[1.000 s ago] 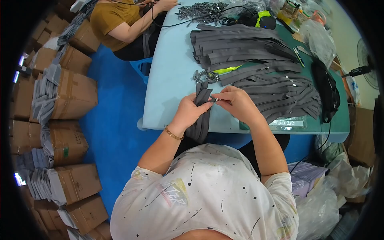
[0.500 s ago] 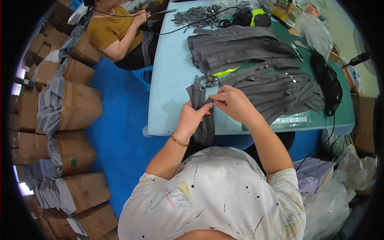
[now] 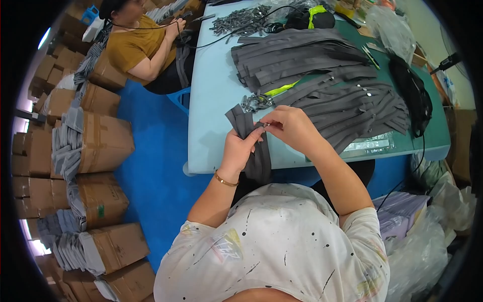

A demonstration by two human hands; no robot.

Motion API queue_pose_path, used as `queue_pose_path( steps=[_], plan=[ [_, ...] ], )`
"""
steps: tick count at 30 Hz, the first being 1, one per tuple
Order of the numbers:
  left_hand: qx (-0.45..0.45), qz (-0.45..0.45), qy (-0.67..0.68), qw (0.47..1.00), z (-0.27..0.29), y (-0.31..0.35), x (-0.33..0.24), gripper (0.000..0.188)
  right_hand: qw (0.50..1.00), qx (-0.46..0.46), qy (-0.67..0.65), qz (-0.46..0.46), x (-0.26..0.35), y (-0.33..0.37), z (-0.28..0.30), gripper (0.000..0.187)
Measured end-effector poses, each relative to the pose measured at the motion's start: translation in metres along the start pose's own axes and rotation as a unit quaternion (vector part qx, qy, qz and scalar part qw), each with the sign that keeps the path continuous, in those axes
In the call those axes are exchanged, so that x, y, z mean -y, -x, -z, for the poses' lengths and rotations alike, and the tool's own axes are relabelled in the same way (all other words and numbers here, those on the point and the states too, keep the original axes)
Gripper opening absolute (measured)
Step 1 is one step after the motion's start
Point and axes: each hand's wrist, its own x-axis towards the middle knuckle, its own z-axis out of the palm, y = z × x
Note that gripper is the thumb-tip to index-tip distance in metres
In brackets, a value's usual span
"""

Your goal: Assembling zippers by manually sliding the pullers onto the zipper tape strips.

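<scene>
My left hand is closed on a dark grey zipper tape at the table's near edge. One end of the tape sticks up past the thumb; the rest hangs toward my lap. Pinched at that tape's edge, the fingertips of my right hand hold a small shiny zipper slider, mostly hidden by the fingers. Just beyond both hands lies a small heap of metal zipper sliders. To the right, a fanned bundle of grey zipper tapes carries a few shiny sliders. A larger stack of grey tapes lies behind it.
A bigger heap of metal pieces is at the table's far side. Scissors-like snips and a black bag lie at right. A co-worker sits at far left. Filled cardboard boxes line the left; plastic bags lie lower right.
The view has shifted slightly. The upper end of the tape in my left hand leans further left. My right hand stays pinched at the tape's edge.
</scene>
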Motion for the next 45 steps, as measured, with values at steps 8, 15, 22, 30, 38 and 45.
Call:
queue_pose_path(
  steps=[8, 15, 22, 30, 38, 45],
  plan=[
    [0.013, -0.034, 0.133, 0.99, 0.005, -0.005, -0.01, 0.016, 0.915, 0.0, -0.329, -0.234, -0.015, 0.0, -0.018, 0.048],
    [0.03, -0.051, 0.211, 0.976, 0.006, -0.009, -0.014, 0.022, 0.831, 0.001, -0.484, -0.276, -0.018, -0.004, -0.033, 0.043],
    [0.002, -0.042, 0.195, 0.98, 0.011, -0.015, -0.025, 0.028, 0.801, -0.161, -0.533, -0.219, -0.015, 0.0, -0.04, 0.022],
    [0.018, -0.036, 0.173, 0.984, 0.009, -0.014, -0.022, 0.024, 0.936, -0.125, -0.295, -0.147, 0.019, -0.01, -0.032, 0.014],
    [0.031, 0.001, 0.224, 0.974, 0.012, -0.013, -0.023, 0.024, 0.922, -0.07, -0.319, -0.21, 0.004, -0.004, -0.036, 0.014],
    [0.03, 0.006, 0.191, 0.981, 0.013, -0.012, -0.021, 0.022, 0.936, -0.025, -0.267, -0.226, 0.007, -0.001, -0.028, 0.018]
  ],
)
